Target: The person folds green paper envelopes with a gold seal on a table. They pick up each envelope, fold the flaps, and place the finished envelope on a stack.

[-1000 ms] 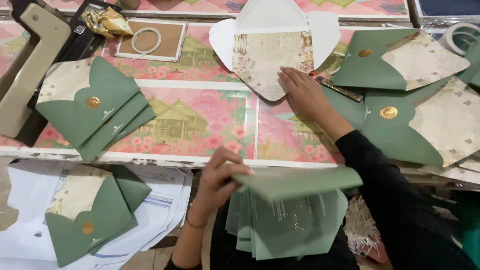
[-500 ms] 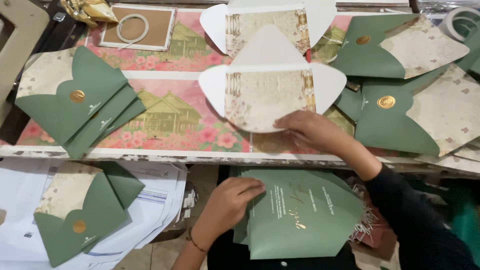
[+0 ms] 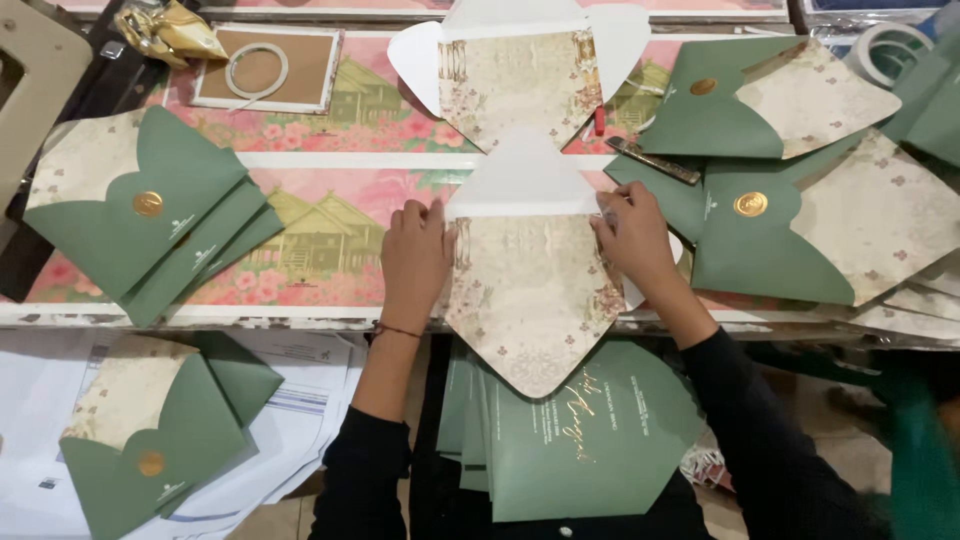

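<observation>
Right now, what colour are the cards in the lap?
Green cards with gold writing, seen in the head view.

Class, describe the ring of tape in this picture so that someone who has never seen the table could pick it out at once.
Start at the table's far left corner, beside the crumpled gold wrapper. There lies a brown card with a white border, and the ring of tape rests flat on it. It is the only pale, thin hoop there; everything around it is flat paper.

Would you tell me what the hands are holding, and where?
Both hands, left and right, press the side flaps of the open cream floral paper envelope against the table; neither lifts it.
</observation>
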